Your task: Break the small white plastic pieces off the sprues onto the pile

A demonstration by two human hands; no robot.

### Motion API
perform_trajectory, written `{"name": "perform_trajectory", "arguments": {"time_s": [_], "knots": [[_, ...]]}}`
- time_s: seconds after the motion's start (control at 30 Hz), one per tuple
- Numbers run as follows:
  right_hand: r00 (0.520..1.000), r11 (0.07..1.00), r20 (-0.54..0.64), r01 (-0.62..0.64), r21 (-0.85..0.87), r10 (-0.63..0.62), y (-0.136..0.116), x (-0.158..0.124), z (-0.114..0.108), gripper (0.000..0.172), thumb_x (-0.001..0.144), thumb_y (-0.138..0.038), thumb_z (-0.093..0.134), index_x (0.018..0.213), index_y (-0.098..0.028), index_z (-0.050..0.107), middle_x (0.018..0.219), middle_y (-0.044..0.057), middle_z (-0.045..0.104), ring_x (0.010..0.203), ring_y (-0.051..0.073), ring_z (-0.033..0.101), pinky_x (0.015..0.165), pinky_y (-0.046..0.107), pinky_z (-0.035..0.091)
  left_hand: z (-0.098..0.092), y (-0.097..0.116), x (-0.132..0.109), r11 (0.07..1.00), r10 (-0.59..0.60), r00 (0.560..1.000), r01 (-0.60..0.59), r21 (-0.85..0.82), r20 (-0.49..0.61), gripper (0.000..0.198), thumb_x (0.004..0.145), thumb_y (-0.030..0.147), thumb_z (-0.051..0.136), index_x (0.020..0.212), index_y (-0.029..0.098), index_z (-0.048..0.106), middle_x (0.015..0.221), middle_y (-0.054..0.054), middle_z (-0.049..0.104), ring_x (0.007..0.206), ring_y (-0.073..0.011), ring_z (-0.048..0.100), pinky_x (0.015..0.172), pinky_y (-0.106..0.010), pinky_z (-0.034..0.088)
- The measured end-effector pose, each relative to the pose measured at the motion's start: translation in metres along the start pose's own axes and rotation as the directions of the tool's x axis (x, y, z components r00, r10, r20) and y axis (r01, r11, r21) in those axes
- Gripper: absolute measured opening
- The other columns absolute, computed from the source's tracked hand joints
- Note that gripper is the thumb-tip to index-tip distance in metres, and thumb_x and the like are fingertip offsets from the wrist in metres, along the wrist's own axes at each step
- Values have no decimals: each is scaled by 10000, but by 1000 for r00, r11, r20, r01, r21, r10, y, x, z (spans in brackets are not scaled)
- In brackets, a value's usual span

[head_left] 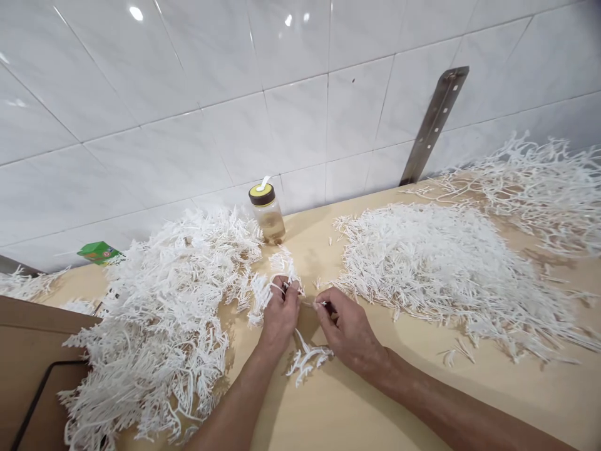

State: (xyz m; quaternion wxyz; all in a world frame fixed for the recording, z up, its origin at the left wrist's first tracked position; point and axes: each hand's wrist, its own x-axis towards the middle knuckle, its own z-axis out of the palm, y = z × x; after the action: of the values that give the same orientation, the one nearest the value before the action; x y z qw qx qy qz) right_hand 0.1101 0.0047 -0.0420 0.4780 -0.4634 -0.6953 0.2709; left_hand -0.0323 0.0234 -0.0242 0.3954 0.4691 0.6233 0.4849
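Note:
My left hand (280, 313) is closed on a white plastic branched sprig (267, 289) just above the wooden tabletop (357, 401). My right hand (346, 326) pinches a thin white stem (313, 304) that runs between the two hands. Another white sprig (307, 360) lies on the table under my wrists. A big heap of white branched sprigs (164, 313) lies to the left of my hands. A flatter heap of small white pieces (441, 263) lies to the right.
A small clear jar with a dark and yellow lid (267, 213) stands by the tiled wall (235, 94). A green box (98, 252) sits at far left. A brown cardboard box (28, 369) is at the lower left. More white branches (539, 181) and a metal bracket (434, 122) are at the right.

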Motion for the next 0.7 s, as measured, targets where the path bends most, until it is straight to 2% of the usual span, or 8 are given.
{"name": "perform_trajectory", "arguments": {"time_s": [0.1, 0.23, 0.3, 0.4, 0.53, 0.7], "knots": [[994, 995, -36, -102, 4, 102, 9, 6, -11, 89, 918, -270, 520, 906, -200, 573, 676, -7, 563, 579, 144, 541, 546, 264, 439, -1, -2, -2, 999, 34, 998, -34, 0, 48, 252, 875, 480, 560, 858, 232, 520, 588, 66, 462, 525, -110, 462, 549, -216, 398], [995, 992, -72, -80, -98, 73, 10, 18, -26, 126, 850, -211, 530, 950, -178, 599, 764, 28, 585, 572, 142, 545, 520, 271, 443, -1, 1, -8, 989, 102, 992, -109, 101, 73, 239, 896, 458, 535, 868, 220, 538, 613, 53, 482, 562, -119, 490, 600, -234, 413], [996, 990, -49, -79, -114, 74, 5, 20, -30, 190, 829, -207, 545, 1003, -170, 611, 755, 24, 578, 551, 137, 535, 502, 269, 439, 0, 4, -10, 977, 123, 989, -134, 164, 78, 239, 901, 452, 528, 870, 216, 545, 638, 41, 508, 599, -131, 516, 638, -250, 421], [991, 987, 44, -118, -107, 123, -3, 18, -28, 195, 832, -270, 604, 1001, -175, 628, 707, 8, 581, 543, 139, 536, 517, 275, 451, 1, 9, -11, 967, 115, 991, -128, 220, 71, 236, 903, 446, 521, 858, 216, 547, 666, 28, 546, 655, -152, 554, 695, -276, 431], [994, 994, 87, -55, -93, 63, -5, 13, -22, 143, 891, -327, 593, 905, -193, 643, 820, 49, 654, 646, 158, 577, 623, 304, 480, 4, 10, -10, 969, 148, 985, -163, 188, 89, 216, 873, 424, 552, 838, 212, 567, 695, 12, 583, 702, -176, 580, 733, -300, 443], [999, 998, 46, 5, -57, -3, 1, 14, -20, 190, 957, -304, 528, 845, -198, 639, 789, 45, 658, 699, 169, 582, 650, 300, 460, 4, 12, -12, 968, 151, 984, -167, 187, 100, 204, 875, 405, 545, 813, 212, 565, 689, 6, 596, 691, -179, 578, 732, -305, 442]]}}
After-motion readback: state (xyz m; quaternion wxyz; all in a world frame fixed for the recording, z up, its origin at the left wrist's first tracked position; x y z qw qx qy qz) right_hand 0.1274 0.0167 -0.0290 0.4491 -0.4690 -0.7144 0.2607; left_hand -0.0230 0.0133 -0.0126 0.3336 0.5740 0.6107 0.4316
